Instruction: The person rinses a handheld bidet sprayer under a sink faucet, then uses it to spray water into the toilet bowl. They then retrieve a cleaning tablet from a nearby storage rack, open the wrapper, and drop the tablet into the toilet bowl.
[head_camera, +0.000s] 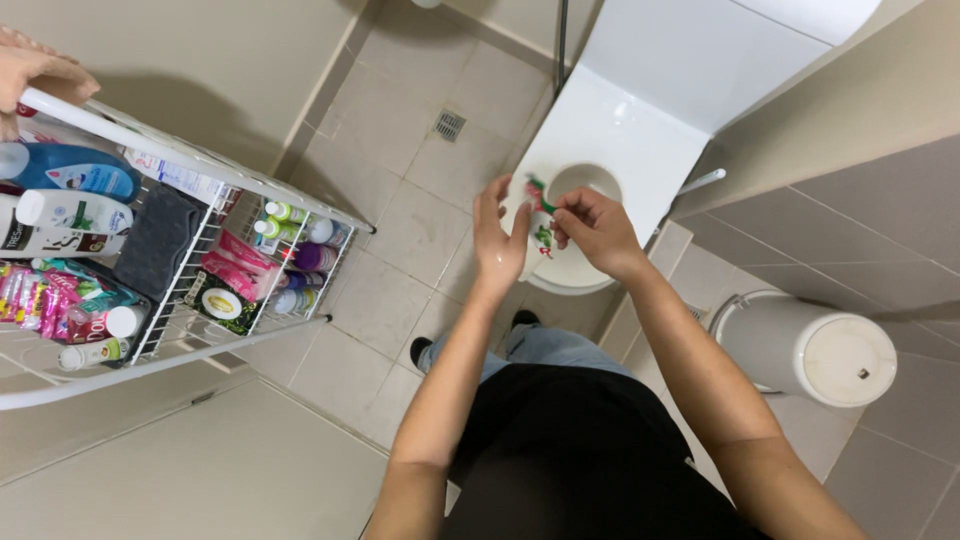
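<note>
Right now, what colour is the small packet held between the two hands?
The small packet is white with green and red markings, seen in the head view, between the left hand and right hand.

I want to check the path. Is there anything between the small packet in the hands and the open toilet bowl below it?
Nothing visible. The left hand and right hand hold the small white packet directly over the open toilet bowl; its lid is raised.
</note>
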